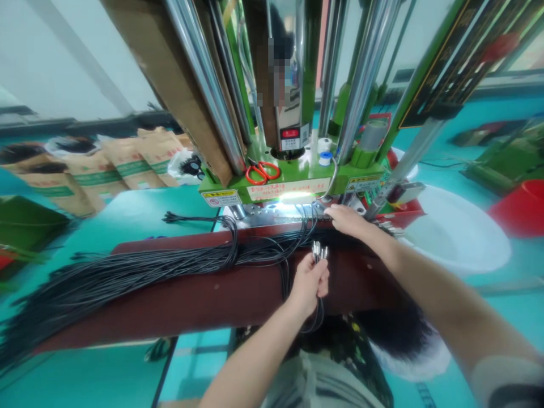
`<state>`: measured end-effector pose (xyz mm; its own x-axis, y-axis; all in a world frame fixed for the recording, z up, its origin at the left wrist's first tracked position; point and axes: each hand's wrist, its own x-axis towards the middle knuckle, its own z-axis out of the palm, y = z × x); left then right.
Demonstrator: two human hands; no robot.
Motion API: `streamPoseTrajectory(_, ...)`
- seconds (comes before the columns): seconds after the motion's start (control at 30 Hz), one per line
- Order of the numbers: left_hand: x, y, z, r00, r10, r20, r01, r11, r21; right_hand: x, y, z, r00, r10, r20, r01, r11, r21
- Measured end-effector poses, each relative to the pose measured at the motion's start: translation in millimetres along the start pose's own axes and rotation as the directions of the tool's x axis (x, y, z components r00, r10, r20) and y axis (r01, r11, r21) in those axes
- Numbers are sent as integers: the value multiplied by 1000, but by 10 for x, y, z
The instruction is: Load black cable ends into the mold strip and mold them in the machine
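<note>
My left hand (pixel 310 283) is closed around a small bunch of black cables, and their silver metal connectors (pixel 319 250) stick up above the fingers. My right hand (pixel 346 220) reaches to the front edge of the lit metal mould (pixel 280 214) in a green press (pixel 266 191). Its fingers are drawn together there; whatever they pinch is too small to make out. Thin black cables run from the mould down to a long bundle of black cables (pixel 170 260), which lies across a dark red board (pixel 238 292) in front of the press.
Red-handled scissors (pixel 262 172) and a blue-and-white spool (pixel 326 158) sit on the press's green plate. Steel columns (pixel 208 79) rise above it. A white tub (pixel 459 229) and a red bucket (pixel 521 207) stand right. Paper sacks (pixel 123 161) line the left back.
</note>
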<state>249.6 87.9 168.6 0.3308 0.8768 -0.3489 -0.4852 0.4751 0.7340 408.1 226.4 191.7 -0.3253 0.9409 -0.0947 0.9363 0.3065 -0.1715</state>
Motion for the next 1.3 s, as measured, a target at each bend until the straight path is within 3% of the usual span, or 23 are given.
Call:
streamPoseTrajectory(0.13, 2, -22, -13, 999, -32, 20, 33, 999, -1, -41, -33, -201, 995, 11, 96, -15, 999, 42)
streamPoseTrajectory(0.23, -10, -18, -18, 998, -38, 41, 38, 999, -11, -263, -45, -311, 983, 66, 169, -92, 984, 150)
streamPoseTrajectory(0.4, -4, -11, 20, 998, -21, 58, 18, 998, 58, -964, -61, -99, 941, 187, 282, -294, 865, 407)
streamPoseTrajectory(0.43, 0, -14, 38, 998, -25, 59, 20, 996, 88, -1107, -79, -10, 934, 209, 288, -337, 782, 525)
streamPoseTrajectory(0.47, 3, -19, 58, 998, -32, 54, 25, 992, 125, -1236, -107, 80, 929, 239, 284, -371, 629, 684)
streamPoseTrajectory(0.57, 10, -56, 122, 998, -59, 18, 52, 964, 260, -1503, -251, 294, 909, 333, 251, -298, 98, 949)
streamPoseTrajectory(0.6, 12, -77, 139, 998, -66, 14, 59, 950, 306, -1550, -309, 334, 904, 360, 231, -249, 4, 969)
streamPoseTrajectory(0.67, 19, -127, 158, 997, -72, 32, 54, 919, 392, -1594, -413, 369, 896, 404, 183, -167, -77, 983)
streamPoseTrajectory(0.77, 42, -210, 155, 997, -29, 78, -12, 877, 480, -1596, -497, 365, 890, 438, 127, -108, -69, 992)
streamPoseTrajectory(0.93, 81, -281, 133, 993, 62, 97, -104, 845, 525, -1605, -486, 382, 921, 383, 68, -80, 15, 997)
streamPoseTrajectory(1.07, 82, -279, 121, 994, 73, 83, -107, 835, 540, -1631, -483, 390, 917, 391, 74, -103, 53, 993)
streamPoseTrajectory(1.23, 55, -228, 119, 997, 63, 41, -75, 834, 546, -1646, -537, 340, 881, 461, 104, -214, 194, 957)
streamPoseTrajectory(1.3, 53, -208, 128, 998, 43, 48, -62, 834, 549, -1641, -555, 323, 877, 470, 103, -215, 191, 958)
